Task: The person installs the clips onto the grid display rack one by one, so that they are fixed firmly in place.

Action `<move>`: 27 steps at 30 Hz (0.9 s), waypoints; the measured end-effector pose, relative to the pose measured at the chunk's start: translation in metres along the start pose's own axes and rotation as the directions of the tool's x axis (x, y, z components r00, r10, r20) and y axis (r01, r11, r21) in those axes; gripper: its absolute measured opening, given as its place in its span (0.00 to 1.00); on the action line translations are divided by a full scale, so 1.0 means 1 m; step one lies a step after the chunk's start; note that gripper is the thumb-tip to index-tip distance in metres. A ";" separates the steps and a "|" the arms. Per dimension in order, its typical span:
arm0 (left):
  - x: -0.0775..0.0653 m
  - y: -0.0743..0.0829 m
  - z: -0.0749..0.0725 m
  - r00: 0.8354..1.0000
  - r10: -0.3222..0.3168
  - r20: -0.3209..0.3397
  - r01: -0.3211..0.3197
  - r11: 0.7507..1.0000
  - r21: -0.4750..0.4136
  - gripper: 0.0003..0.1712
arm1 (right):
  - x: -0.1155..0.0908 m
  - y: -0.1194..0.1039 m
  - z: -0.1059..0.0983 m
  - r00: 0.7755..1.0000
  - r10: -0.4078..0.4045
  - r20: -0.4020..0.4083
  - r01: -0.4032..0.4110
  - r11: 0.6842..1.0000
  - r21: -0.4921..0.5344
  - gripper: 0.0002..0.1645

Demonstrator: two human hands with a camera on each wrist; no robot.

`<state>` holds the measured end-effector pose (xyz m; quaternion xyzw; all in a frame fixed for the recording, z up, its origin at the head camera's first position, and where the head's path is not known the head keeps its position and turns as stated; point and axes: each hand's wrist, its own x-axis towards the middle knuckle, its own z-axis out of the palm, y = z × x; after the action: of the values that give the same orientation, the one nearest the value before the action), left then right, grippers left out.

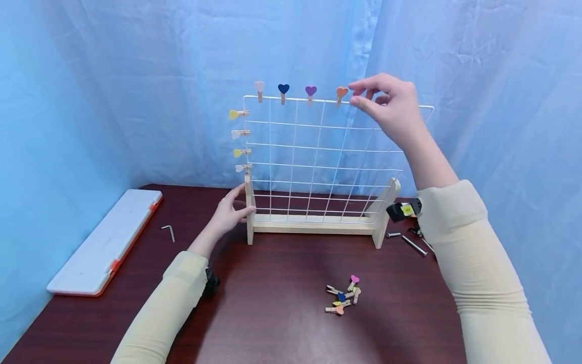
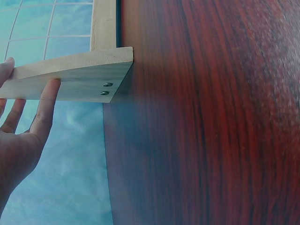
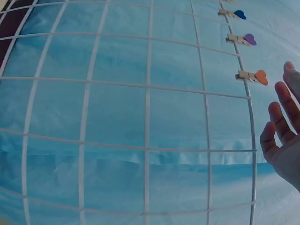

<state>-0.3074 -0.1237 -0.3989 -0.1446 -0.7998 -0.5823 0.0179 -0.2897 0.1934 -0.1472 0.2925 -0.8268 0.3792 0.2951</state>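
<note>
A white wire grid point(image 1: 310, 147) stands upright in a wooden stand point(image 1: 313, 226). My left hand point(image 1: 229, 212) holds the stand's left upright point(image 2: 75, 75), with its fingers and thumb about the board. Along the grid's top wire sit white, dark blue point(image 1: 283, 89), purple point(image 1: 311, 91) and orange heart clothespins. Just right of the orange heart clothespin point(image 3: 253, 77) is my right hand point(image 1: 388, 103), its fingers loosely bent and apart from the clip. Nothing shows between its thumb and fingers. Yellow and white heart clothespins point(image 1: 238, 133) alternate down the left side wire.
Several loose heart clothespins point(image 1: 343, 298) lie in a pile on the dark red table point(image 1: 268, 303). A white case with an orange edge point(image 1: 106, 240) and a hex key point(image 1: 170, 232) are at left. Bolts point(image 1: 414, 245) lie right of the stand. Blue curtains hang behind.
</note>
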 end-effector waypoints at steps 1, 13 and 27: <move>0.001 -0.001 0.000 1.000 0.000 -0.001 0.000 1.000 -0.001 0.41 | -0.007 -0.003 0.000 1.000 -0.010 0.009 0.010 1.000 0.006 0.14; 0.012 -0.028 0.005 1.000 0.011 -0.029 -0.011 1.000 0.012 0.42 | -0.125 0.059 0.032 0.941 -0.055 0.334 0.071 0.997 -0.037 0.17; 0.010 -0.025 0.004 1.000 -0.010 -0.025 0.010 1.000 -0.003 0.43 | -0.259 0.164 0.066 0.700 -0.028 0.714 -0.060 0.993 0.098 0.16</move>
<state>-0.3226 -0.1245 -0.4216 -0.1334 -0.7995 -0.5851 0.0251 -0.2538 0.2963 -0.4411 0.4254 -0.8561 0.2853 -0.0687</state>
